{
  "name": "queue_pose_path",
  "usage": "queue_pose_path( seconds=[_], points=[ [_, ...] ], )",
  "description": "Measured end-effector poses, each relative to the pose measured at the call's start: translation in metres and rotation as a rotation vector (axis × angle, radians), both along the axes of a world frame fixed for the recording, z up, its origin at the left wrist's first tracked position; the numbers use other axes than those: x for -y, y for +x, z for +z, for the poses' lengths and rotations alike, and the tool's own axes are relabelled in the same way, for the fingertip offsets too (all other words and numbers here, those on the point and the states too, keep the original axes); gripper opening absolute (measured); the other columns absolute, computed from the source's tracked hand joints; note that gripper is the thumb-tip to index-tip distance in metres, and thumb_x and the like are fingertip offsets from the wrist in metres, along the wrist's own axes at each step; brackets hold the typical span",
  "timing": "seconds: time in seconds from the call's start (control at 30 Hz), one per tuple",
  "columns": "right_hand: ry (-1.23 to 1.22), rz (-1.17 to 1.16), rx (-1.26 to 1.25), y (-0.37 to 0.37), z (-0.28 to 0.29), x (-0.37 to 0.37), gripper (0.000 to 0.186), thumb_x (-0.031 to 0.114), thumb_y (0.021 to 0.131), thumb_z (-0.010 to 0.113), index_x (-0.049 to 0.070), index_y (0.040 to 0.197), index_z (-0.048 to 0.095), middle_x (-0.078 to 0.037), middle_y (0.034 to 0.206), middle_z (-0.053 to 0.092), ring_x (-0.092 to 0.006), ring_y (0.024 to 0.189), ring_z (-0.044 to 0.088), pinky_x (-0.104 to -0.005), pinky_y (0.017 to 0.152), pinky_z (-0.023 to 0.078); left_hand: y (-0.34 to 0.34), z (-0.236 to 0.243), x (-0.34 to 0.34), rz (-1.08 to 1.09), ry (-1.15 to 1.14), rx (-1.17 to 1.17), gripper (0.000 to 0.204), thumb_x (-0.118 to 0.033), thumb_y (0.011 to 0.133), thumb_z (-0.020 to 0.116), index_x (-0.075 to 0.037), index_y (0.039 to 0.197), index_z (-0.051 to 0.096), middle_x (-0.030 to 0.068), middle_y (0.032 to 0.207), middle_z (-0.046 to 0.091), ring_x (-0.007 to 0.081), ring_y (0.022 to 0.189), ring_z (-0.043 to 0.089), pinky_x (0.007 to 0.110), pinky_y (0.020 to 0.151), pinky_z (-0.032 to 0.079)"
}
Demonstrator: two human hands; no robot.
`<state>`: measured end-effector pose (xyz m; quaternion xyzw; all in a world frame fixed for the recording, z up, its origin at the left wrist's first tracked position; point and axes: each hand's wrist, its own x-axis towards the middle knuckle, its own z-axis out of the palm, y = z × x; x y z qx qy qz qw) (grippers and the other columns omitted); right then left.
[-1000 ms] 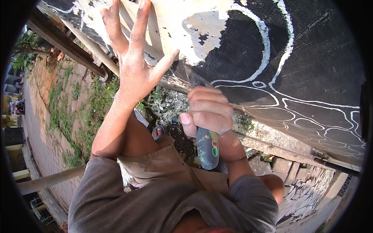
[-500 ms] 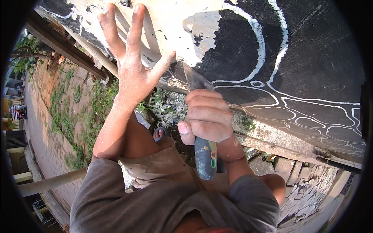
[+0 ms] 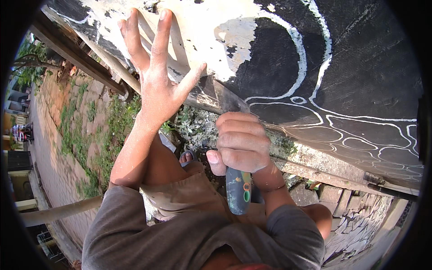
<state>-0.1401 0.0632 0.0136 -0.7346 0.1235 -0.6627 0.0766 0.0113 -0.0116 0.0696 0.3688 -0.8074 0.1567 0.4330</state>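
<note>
In front of me is a black wall (image 3: 360,67) painted with white curved outlines, its upper left part bare and pale with ragged paint edges. My left hand (image 3: 157,85), dusted with pale powder, is spread against the bare part, fingers apart and holding nothing. The fingers of my right hand (image 3: 243,141) wrap round the dark, rounded handle of a scraper (image 3: 238,191). Its flat metal blade (image 3: 228,96) points up and away, against or very near the wall's lower edge, just right of my left thumb. Exact contact at the blade's tip cannot be made out.
A brown beam (image 3: 74,51) and a pale pole (image 3: 108,63) run beside the wall at the left. Below the wall lie rough rubble and weeds (image 3: 193,123). A paved path (image 3: 54,166) stretches along the left; broken stones (image 3: 355,220) cover the lower right.
My right hand and the scraper have drawn slightly back toward me. My left hand sits slightly lower in view, still spread; the whole view has shifted a little.
</note>
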Motion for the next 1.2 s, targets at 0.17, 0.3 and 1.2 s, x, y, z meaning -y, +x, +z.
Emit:
queue_pose_path(
  seconds=[0.17,0.3,1.2],
  points=[
    [-0.007,-0.01,0.027,0.0,-0.001,-0.002,0.033,-0.003,0.066,0.066,0.008,0.054,0.037,-0.001,0.052,0.035,-0.019,0.043,0.041,-0.0292,0.041,0.038,-0.002,-0.001,0.0,-0.007,0.011,-0.012,0.101,-0.024,0.07,0.084,-0.011,0.152,0.026,0.0203,0.158,0.002,0.0358,0.147,0.005,0.049,0.116,0.016],
    [-0.021,0.005,0.044,0.001,0.002,0.0,0.033,-0.004,0.065,0.065,0.008,0.054,0.036,-0.002,0.052,0.035,-0.0191,0.043,0.04,-0.0294,0.041,0.038,-0.002,0.0,0.001,-0.013,0.018,-0.018,0.102,-0.023,0.069,0.084,-0.011,0.152,0.026,0.0203,0.158,0.003,0.036,0.147,0.005,0.049,0.116,0.016],
    [-0.008,0.018,0.107,0.002,0.003,-0.003,0.034,-0.005,0.065,0.064,0.008,0.052,0.036,-0.003,0.052,0.037,-0.02,0.043,0.041,-0.03,0.042,0.04,0.007,-0.005,0.006,-0.046,-0.006,-0.022,0.102,-0.022,0.068,0.085,-0.012,0.152,0.027,0.0193,0.158,0.003,0.0352,0.147,0.004,0.049,0.115,0.018]
  ],
)
